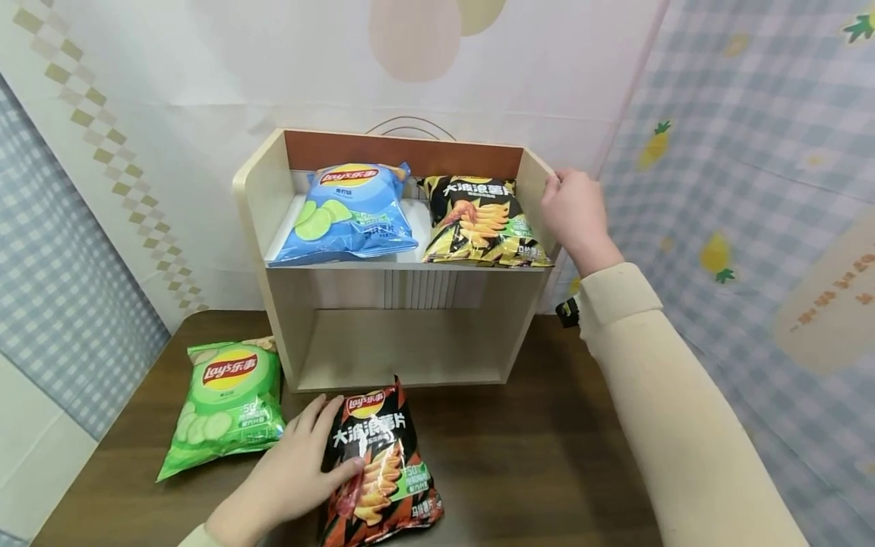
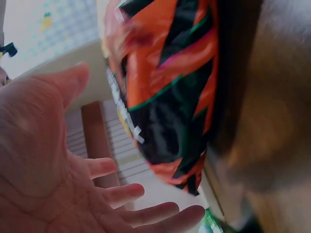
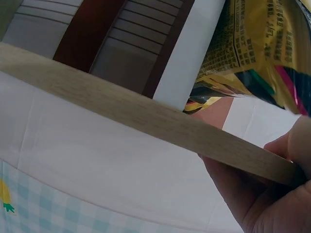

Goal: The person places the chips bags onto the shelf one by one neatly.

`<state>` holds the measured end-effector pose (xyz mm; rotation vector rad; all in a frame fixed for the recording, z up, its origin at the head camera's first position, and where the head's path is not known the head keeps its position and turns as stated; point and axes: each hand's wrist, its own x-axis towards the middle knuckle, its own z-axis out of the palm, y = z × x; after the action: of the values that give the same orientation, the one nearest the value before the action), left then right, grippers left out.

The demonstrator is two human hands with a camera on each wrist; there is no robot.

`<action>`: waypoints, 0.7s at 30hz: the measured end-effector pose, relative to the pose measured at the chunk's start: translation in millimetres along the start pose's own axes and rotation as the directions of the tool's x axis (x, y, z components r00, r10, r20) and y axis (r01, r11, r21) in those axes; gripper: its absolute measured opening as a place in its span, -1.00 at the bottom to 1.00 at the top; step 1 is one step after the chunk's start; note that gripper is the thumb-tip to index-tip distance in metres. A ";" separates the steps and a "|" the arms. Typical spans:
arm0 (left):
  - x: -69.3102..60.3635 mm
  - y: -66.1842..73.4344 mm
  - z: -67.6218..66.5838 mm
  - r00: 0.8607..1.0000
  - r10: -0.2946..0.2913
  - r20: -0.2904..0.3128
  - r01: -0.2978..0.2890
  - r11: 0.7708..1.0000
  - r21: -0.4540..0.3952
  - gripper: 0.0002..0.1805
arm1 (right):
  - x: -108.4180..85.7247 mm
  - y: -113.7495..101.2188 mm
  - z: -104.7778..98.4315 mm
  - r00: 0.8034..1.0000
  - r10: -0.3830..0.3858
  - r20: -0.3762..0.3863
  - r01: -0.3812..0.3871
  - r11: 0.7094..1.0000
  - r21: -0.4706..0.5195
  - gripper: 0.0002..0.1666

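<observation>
A red-and-black chip bag (image 1: pixel 383 475) lies on the table in front of the small wooden shelf (image 1: pixel 403 346). My left hand (image 1: pixel 294 463) is over its left side with fingers extended and thumb across the front. In the left wrist view that palm faces the bag (image 2: pixel 165 97) with the fingers spread; contact is unclear. My right hand (image 1: pixel 577 216) grips the upper edge of the shelf's right side panel (image 3: pixel 146 119), thumb and fingers on opposite faces. On the upper board, a blue chip bag (image 1: pixel 352 213) sits left and a black-and-yellow one (image 1: pixel 481 220) right.
A green chip bag (image 1: pixel 225 403) lies on the brown table (image 1: pixel 519 456), left of the shelf. White patterned cloth (image 1: pixel 205 61) hangs behind the shelf, and blue checked cloth (image 1: pixel 759 182) hangs at the right.
</observation>
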<state>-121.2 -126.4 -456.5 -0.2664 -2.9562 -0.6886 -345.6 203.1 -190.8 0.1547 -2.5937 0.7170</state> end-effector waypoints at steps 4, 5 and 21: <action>0.2 0.6 10.4 0.999 -0.017 0.029 0.017 1.000 0.006 0.08 | 0.6 0.7 4.1 1.000 -0.005 -0.011 0.005 1.000 0.003 -0.46; 0.9 1.0 12.2 0.999 -0.022 0.037 0.021 1.000 0.005 0.08 | 0.5 1.0 4.3 1.000 -0.006 -0.017 0.006 1.000 0.003 -0.46; 10.1 4.2 30.0 0.985 -0.064 0.162 0.081 0.991 -0.105 0.04 | 2.1 0.5 2.9 0.999 -0.024 -0.042 0.023 0.999 -0.029 -0.48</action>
<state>-131.9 -107.8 -480.2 -0.2328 -3.0957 -0.8822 -348.7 202.1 -192.3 0.1596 -2.5567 0.6669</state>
